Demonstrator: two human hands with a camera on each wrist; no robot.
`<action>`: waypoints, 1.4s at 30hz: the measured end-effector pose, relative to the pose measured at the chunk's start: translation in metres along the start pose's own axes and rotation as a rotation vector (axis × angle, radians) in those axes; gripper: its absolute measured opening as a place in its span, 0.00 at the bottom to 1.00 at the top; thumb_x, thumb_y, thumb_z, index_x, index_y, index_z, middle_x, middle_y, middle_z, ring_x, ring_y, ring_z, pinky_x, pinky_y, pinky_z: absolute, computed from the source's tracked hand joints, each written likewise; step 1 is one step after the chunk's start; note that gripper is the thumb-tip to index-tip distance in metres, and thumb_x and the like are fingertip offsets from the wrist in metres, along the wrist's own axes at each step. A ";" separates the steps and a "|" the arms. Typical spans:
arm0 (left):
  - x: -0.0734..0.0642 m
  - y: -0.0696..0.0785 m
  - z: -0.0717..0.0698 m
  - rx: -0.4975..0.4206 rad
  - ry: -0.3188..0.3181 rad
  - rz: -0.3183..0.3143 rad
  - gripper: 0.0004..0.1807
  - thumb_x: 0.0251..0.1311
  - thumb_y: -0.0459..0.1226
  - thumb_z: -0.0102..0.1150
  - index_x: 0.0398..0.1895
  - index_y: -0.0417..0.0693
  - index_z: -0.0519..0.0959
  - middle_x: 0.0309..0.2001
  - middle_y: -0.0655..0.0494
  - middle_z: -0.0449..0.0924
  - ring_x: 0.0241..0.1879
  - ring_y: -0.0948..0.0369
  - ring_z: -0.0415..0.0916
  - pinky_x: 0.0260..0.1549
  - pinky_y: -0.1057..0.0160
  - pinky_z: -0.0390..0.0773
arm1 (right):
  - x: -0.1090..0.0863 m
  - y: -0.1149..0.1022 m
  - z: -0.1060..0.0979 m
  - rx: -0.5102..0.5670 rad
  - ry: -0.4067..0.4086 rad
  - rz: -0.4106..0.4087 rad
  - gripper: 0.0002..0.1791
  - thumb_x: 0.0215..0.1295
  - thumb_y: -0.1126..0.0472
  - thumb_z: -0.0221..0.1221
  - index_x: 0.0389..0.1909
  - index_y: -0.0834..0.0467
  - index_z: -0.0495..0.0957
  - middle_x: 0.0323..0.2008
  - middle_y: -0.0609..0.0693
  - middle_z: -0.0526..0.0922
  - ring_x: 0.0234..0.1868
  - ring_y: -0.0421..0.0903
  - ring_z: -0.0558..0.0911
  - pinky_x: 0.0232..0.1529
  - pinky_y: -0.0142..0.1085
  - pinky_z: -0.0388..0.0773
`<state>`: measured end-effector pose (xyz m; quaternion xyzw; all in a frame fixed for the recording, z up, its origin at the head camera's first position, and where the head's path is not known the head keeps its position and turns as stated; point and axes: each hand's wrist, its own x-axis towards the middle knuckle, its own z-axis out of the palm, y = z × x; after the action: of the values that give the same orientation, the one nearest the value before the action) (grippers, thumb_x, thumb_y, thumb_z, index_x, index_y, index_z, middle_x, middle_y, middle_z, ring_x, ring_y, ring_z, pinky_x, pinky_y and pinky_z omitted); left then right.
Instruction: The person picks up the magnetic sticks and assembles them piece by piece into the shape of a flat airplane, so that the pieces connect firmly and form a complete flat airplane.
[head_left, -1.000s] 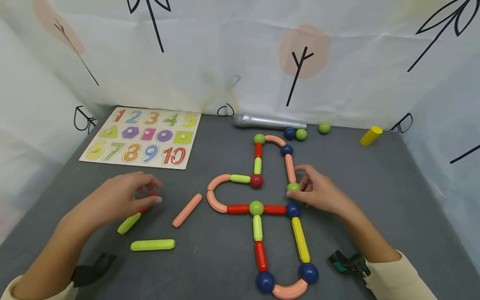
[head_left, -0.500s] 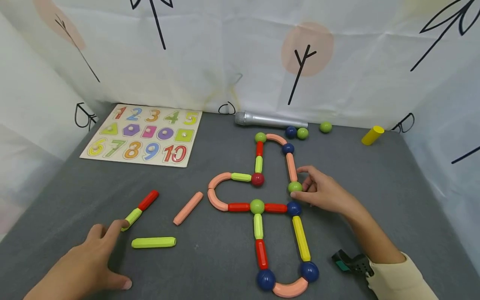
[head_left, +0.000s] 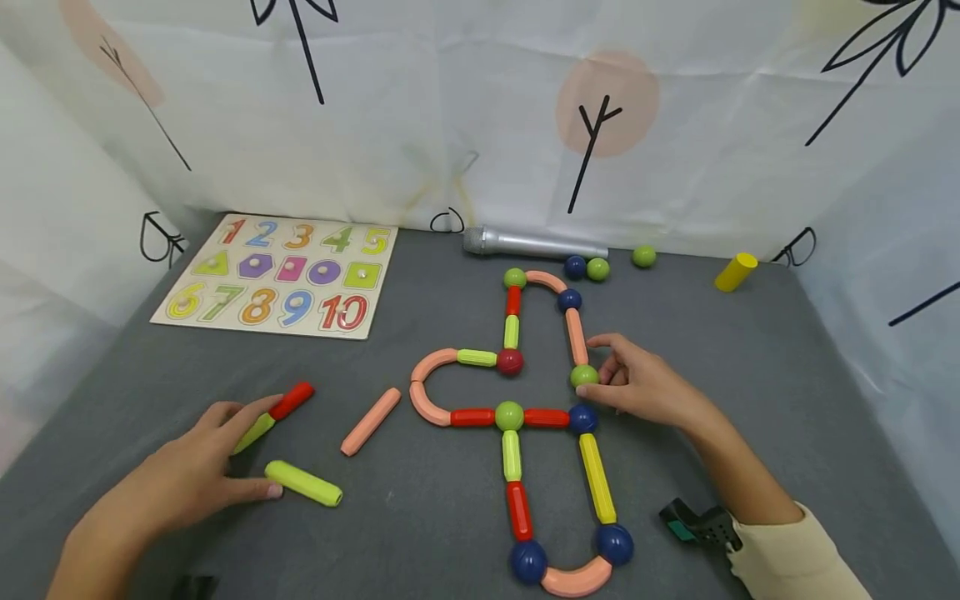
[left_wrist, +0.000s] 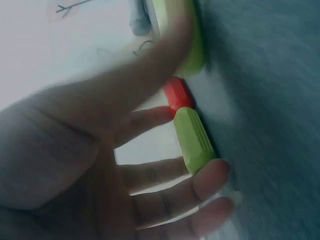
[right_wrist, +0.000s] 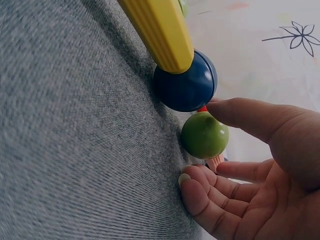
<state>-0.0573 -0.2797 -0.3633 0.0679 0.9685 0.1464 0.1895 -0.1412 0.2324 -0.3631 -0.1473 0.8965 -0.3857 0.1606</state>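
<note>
My left hand [head_left: 176, 475] reaches over two sticks at the left, fingers spread. Its thumb touches the end of a loose green rod [head_left: 303, 483]; its fingertips lie along a joined red-and-green rod [left_wrist: 192, 137], partly covered in the head view. My right hand [head_left: 645, 383] holds a green ball [right_wrist: 205, 135] lightly between thumb and index finger, the index fingertip against the straight pink rod [head_left: 576, 336] joined to it. Just below that ball, a blue ball [head_left: 582, 418] stands apart, joined to a yellow rod [head_left: 597, 479] and a red rod [head_left: 546, 418].
The rod-and-ball outline continues with a pink curve [head_left: 576, 578], a red ball [head_left: 510, 362] and another green ball [head_left: 509, 416]. A loose pink rod [head_left: 371, 422] lies mid-left. Behind are a number board [head_left: 273, 275], a silver microphone [head_left: 536, 243] and a yellow cylinder [head_left: 736, 272].
My left hand pulled back from above the red-and-green rod, then came forward again between the two sticks. The loose green rod has swivelled, its right end nearer me. My right hand stays put.
</note>
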 end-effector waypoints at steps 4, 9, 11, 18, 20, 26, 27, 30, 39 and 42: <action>0.008 0.013 0.002 0.056 0.127 0.082 0.38 0.56 0.49 0.73 0.68 0.49 0.71 0.52 0.42 0.73 0.37 0.55 0.76 0.33 0.45 0.78 | 0.001 0.000 0.001 -0.004 -0.009 -0.004 0.38 0.64 0.57 0.68 0.67 0.68 0.62 0.34 0.53 0.77 0.25 0.46 0.78 0.28 0.39 0.76; 0.024 0.036 0.007 0.096 0.246 0.110 0.22 0.58 0.40 0.72 0.55 0.49 0.80 0.43 0.48 0.78 0.31 0.55 0.74 0.27 0.48 0.76 | 0.001 0.001 0.001 -0.007 -0.007 -0.014 0.37 0.64 0.58 0.68 0.67 0.68 0.62 0.33 0.52 0.77 0.25 0.47 0.77 0.27 0.38 0.75; 0.030 0.042 0.007 0.107 0.247 0.106 0.18 0.59 0.39 0.71 0.51 0.49 0.80 0.39 0.52 0.77 0.29 0.57 0.72 0.25 0.51 0.74 | 0.001 0.001 0.001 -0.005 -0.008 -0.018 0.37 0.64 0.58 0.68 0.67 0.68 0.62 0.33 0.52 0.77 0.24 0.47 0.77 0.26 0.38 0.75; 0.045 0.056 0.006 0.110 0.162 0.046 0.16 0.62 0.40 0.60 0.50 0.45 0.73 0.30 0.55 0.72 0.22 0.58 0.66 0.19 0.58 0.65 | 0.002 0.002 0.002 -0.011 -0.009 -0.032 0.36 0.65 0.58 0.67 0.67 0.68 0.63 0.33 0.52 0.77 0.25 0.46 0.76 0.26 0.37 0.74; 0.049 0.057 0.005 0.112 0.160 0.035 0.16 0.61 0.39 0.57 0.51 0.45 0.72 0.30 0.54 0.72 0.21 0.58 0.66 0.18 0.58 0.64 | 0.002 0.002 0.001 -0.015 -0.005 -0.035 0.35 0.65 0.59 0.67 0.67 0.68 0.63 0.33 0.52 0.77 0.25 0.46 0.76 0.26 0.37 0.74; 0.058 0.056 0.000 0.103 0.166 0.043 0.16 0.62 0.35 0.53 0.53 0.44 0.73 0.23 0.56 0.68 0.18 0.58 0.63 0.17 0.59 0.61 | 0.001 0.001 0.001 -0.019 -0.001 -0.033 0.35 0.65 0.59 0.67 0.66 0.68 0.63 0.33 0.52 0.77 0.25 0.47 0.76 0.26 0.37 0.73; 0.059 0.055 -0.002 0.097 0.163 0.046 0.15 0.63 0.35 0.52 0.53 0.44 0.74 0.23 0.57 0.68 0.18 0.58 0.62 0.17 0.59 0.61 | 0.001 0.001 0.001 -0.019 -0.001 -0.032 0.35 0.65 0.59 0.67 0.67 0.68 0.63 0.33 0.52 0.76 0.25 0.47 0.76 0.26 0.37 0.73; 0.060 0.053 -0.011 0.078 0.153 0.041 0.15 0.66 0.36 0.51 0.54 0.44 0.75 0.22 0.57 0.67 0.19 0.58 0.63 0.19 0.59 0.61 | 0.001 0.001 0.001 -0.021 -0.001 -0.026 0.35 0.65 0.59 0.67 0.67 0.68 0.63 0.33 0.52 0.76 0.25 0.46 0.76 0.26 0.37 0.73; 0.052 0.045 -0.061 -0.003 0.211 0.032 0.20 0.71 0.42 0.51 0.62 0.44 0.70 0.29 0.52 0.73 0.23 0.57 0.68 0.22 0.58 0.65 | 0.000 0.001 0.001 -0.012 -0.003 -0.026 0.35 0.65 0.59 0.67 0.67 0.68 0.63 0.32 0.52 0.76 0.24 0.47 0.76 0.26 0.37 0.73; 0.050 0.048 -0.075 -0.022 0.260 0.066 0.24 0.71 0.43 0.55 0.64 0.42 0.68 0.37 0.46 0.79 0.28 0.55 0.73 0.25 0.55 0.70 | 0.001 0.001 0.001 -0.009 -0.008 -0.026 0.35 0.65 0.59 0.67 0.67 0.68 0.62 0.32 0.52 0.76 0.24 0.47 0.76 0.26 0.37 0.73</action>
<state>-0.1284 -0.2445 -0.2994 0.0782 0.9805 0.1708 0.0582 -0.1414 0.2322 -0.3645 -0.1613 0.8956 -0.3831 0.1582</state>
